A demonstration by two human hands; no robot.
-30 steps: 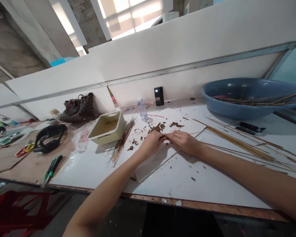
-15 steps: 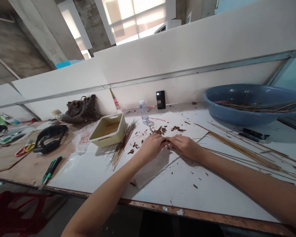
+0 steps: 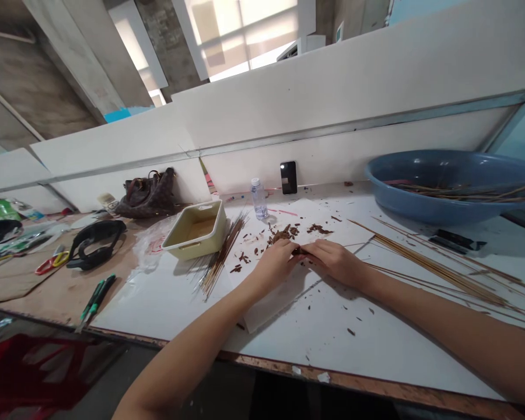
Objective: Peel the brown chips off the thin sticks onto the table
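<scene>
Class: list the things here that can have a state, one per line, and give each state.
Left hand, closed on dark piece
Right hand, fingertips at that piece; grip unclear
Bottle, upright, capped
Phone, propped upright
Tub, upright, lidless
Basin, open, sticks inside
Brown bits, scattered
Scissors, lying flat; blades unclear
Pliers, lying flat
Bag, closure unclear

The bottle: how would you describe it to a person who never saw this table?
Find the long white partition behind the table. In front of it, the bottle stands upright between the yellowish tub and the black phone. Unlike both, it is clear, with a white cap.
</scene>
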